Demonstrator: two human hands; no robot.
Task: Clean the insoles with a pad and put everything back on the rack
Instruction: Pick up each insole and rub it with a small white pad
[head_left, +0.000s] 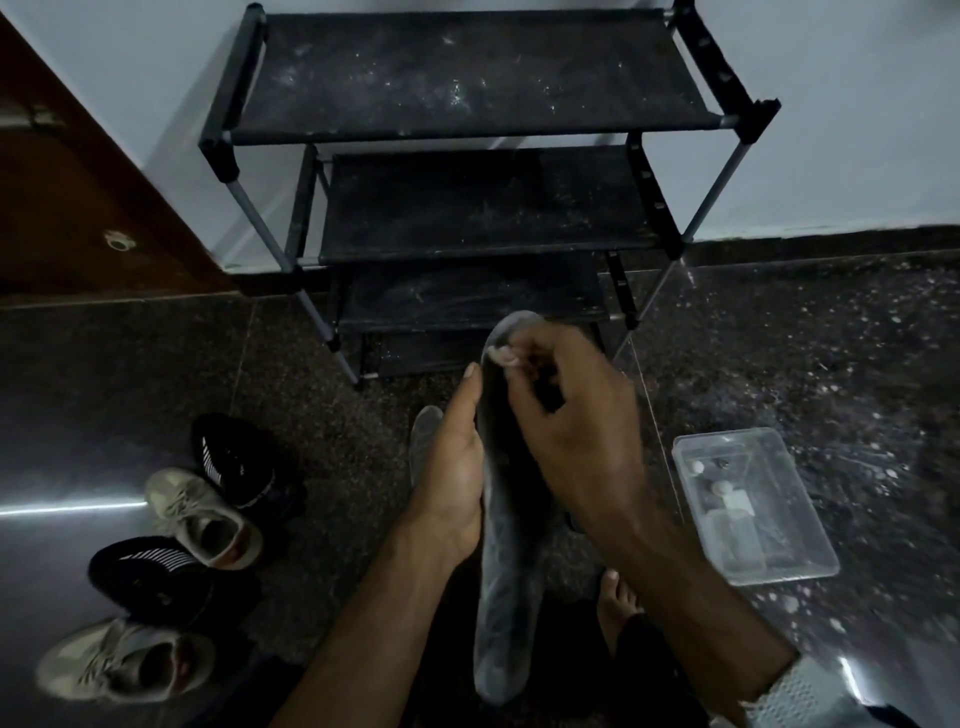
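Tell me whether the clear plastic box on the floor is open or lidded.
Open. The clear rectangular plastic box shows no lid; its rim is bare and small pale items inside are directly visible.

A dark speckled stone floor (779, 364) carries a black shoe rack (467, 208) standing against the wall, its fabric shelves dusty and flecked with white. To the left on the floor sit two black striped shoes (239, 462) and two grey-beige sneakers (202, 514), alternating in a rough line. To the right lies a clear plastic box (753, 504), and a second grey insole (423, 441) rests on the floor near the middle.
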